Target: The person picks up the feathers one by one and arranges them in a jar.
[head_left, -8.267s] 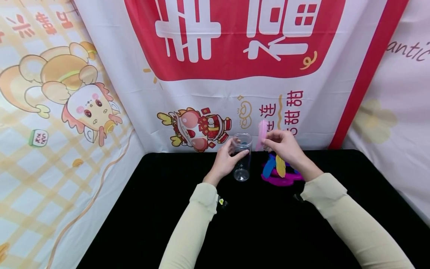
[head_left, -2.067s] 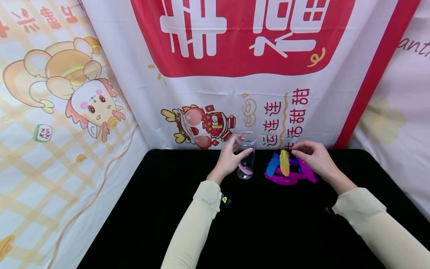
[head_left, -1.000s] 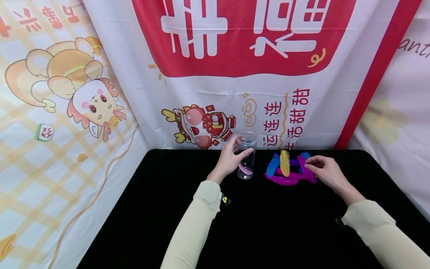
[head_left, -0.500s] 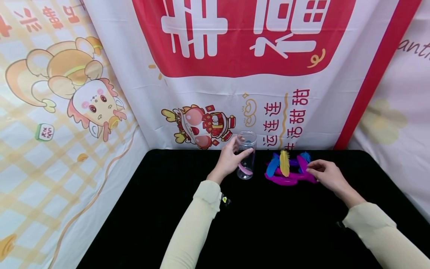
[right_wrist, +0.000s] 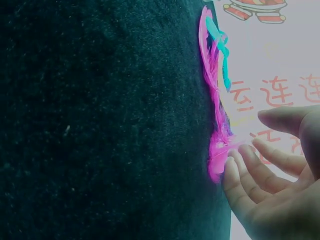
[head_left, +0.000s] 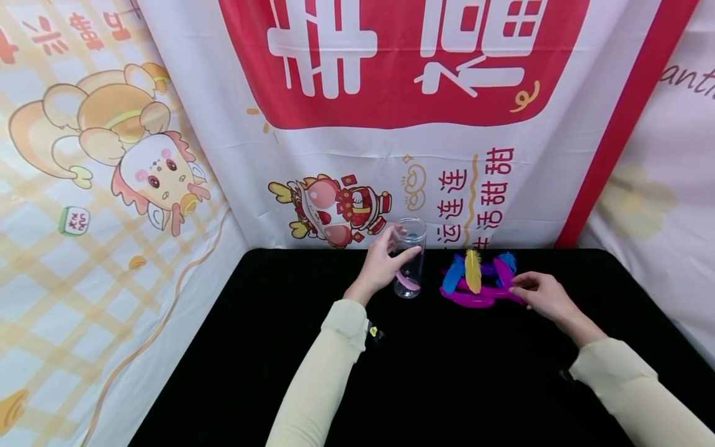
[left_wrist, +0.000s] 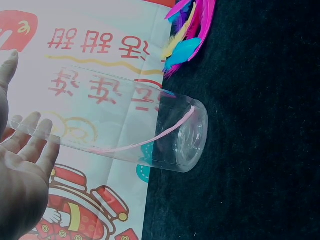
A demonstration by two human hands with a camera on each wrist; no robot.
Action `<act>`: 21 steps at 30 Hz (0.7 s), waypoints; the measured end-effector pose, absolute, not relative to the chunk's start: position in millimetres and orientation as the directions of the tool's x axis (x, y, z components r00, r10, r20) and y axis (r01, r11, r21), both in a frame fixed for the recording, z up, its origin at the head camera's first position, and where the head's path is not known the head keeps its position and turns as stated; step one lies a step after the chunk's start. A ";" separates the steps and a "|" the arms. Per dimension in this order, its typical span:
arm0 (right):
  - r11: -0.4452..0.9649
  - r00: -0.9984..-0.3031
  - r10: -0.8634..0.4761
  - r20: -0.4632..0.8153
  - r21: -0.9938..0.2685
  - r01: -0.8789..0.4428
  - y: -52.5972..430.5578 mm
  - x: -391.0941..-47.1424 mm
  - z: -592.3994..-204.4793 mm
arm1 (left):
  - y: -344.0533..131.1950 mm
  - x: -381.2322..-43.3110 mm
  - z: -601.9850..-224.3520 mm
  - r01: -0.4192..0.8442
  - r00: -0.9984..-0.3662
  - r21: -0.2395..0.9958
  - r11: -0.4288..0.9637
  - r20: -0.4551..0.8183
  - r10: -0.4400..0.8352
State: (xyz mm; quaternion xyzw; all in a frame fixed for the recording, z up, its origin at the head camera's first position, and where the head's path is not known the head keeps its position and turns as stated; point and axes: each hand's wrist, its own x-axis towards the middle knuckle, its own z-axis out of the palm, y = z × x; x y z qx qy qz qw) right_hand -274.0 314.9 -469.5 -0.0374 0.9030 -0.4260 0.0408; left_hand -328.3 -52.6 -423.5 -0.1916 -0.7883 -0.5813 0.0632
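Note:
My left hand (head_left: pixel 377 266) holds a tall clear plastic cup (head_left: pixel 412 267) upright near the table's back edge, thumb on one side and fingers on the other. Inside the cup a curved pink feather (left_wrist: pixel 155 137) leans from the bottom up the wall. To the right lies a pile of feathers: a yellow feather (head_left: pixel 473 272), a blue feather (head_left: pixel 454 275), a long magenta feather (head_left: pixel 469 301) and several others. My right hand (head_left: pixel 546 298) is at the pile's right end, its fingertips at a magenta feather (right_wrist: pixel 217 155); the right wrist view shows thumb and forefinger apart.
A black cloth (head_left: pixel 447 379) covers the table. Right behind its back edge hangs a white and red printed banner (head_left: pixel 346 149). A yellow-checked printed cloth (head_left: pixel 112 248) hangs at the left, a pale cloth (head_left: pixel 653 248) at the right.
The pink feather my right hand pinched earlier is in the cup now. My right hand has since shifted right and toward me along the pile. The left hand keeps its hold.

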 end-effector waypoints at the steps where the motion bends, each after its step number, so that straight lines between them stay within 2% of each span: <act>1: 0.634 -0.994 -0.104 -0.045 -0.773 -0.031 315.2 -274.0 -470.3 | -52.8 -328.2 -423.7 0.373 -0.919 0.893 0.251 0.319 0.230; 21: 0.627 -0.993 -0.093 -0.071 -0.779 -0.003 316.3 -269.4 -479.9 | -53.2 -328.1 -424.3 0.364 -0.922 0.898 0.247 0.310 0.231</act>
